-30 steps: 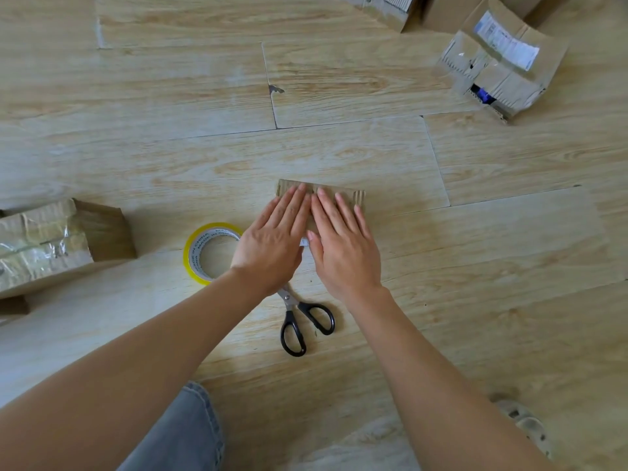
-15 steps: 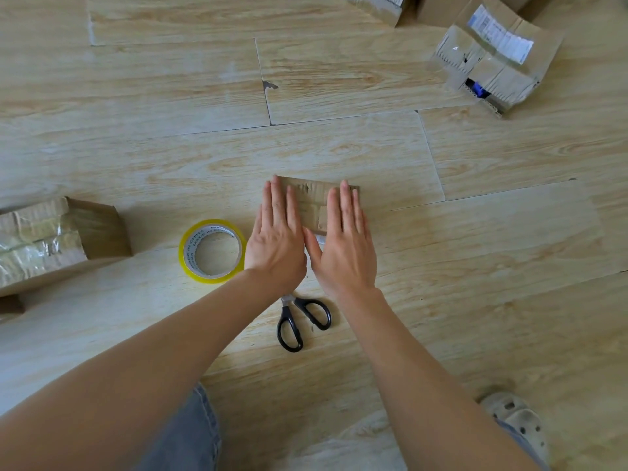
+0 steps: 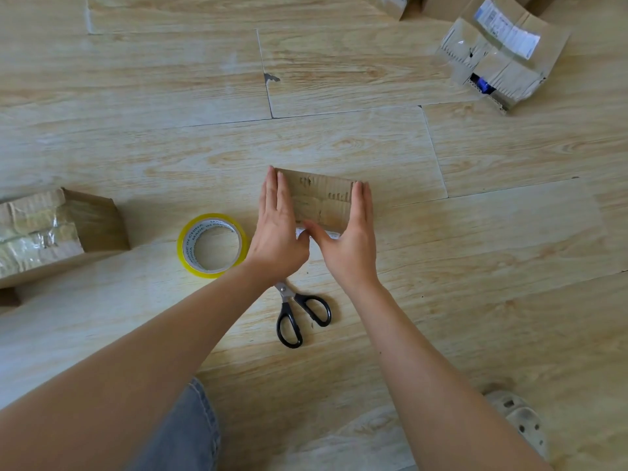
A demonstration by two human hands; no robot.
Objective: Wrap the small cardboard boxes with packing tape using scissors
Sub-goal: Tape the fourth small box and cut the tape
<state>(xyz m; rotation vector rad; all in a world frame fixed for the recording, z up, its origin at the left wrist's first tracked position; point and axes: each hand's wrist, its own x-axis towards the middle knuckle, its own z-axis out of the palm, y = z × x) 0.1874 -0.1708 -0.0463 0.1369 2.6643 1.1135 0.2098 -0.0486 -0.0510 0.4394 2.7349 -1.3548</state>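
A small flat cardboard box (image 3: 321,200) lies on the wooden floor in the middle of the view, its top glossy with tape. My left hand (image 3: 277,229) presses flat against its left side with straight fingers. My right hand (image 3: 350,236) presses its right side the same way, and both thumbs meet at the box's near edge. A yellow roll of packing tape (image 3: 212,245) lies flat just left of my left hand. Black-handled scissors (image 3: 299,314) lie closed on the floor below my wrists, blades partly hidden under my left wrist.
A taped cardboard box (image 3: 54,232) sits at the left edge. Another taped box with a white label (image 3: 499,56) lies at the top right, with more cardboard behind it. My jeans knee (image 3: 190,433) and a light clog shoe (image 3: 520,419) are at the bottom.
Both hands slid apart from the middle of the box top to its left and right sides, uncovering the top. The tape roll and scissors stayed put.
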